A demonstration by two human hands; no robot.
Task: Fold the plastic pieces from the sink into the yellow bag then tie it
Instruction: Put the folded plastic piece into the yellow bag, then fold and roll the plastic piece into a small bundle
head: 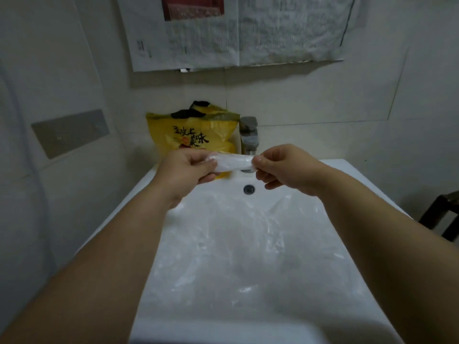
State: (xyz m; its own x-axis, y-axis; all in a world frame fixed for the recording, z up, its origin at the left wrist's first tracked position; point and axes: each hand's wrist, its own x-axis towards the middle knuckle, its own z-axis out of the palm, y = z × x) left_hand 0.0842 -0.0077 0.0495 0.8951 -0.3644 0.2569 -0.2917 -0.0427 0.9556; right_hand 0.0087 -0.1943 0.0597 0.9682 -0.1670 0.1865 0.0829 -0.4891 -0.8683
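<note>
Closest to the camera, two bare forearms enter from the near left and near right corners and reach forward over the white sink (223,331), whose near rim is blurred. Inside the basin lie the clear plastic pieces (248,232). They are spread out and wrinkled over most of the bottom, and I cannot tell how many sheets there are. On the far wall of the basin is a small dark round hole (249,189), which the plastic does not cover.

Above the far part of the sink both hands hold one folded plastic strip (234,163), white and narrow, which lies level between them. The left hand (188,170) pinches the left end with the thumb and curled fingers. The right hand (283,170) pinches the right end between thumb and forefinger, and its other fingers are loosely curled below. The strip is in the air and does not touch the sink.

Behind the hands, at the far left of the sink and against the wall, stands the yellow bag (193,137) with dark printed characters. Its top is crumpled, and something black (191,111) shows there. Just beside the bag on its right is a metal tap (248,135). Newspaper sheets (236,33) hang on the far wall above. A grey plate (69,132) is fixed to the left wall, and a dark frame (442,214) is at the right edge.
</note>
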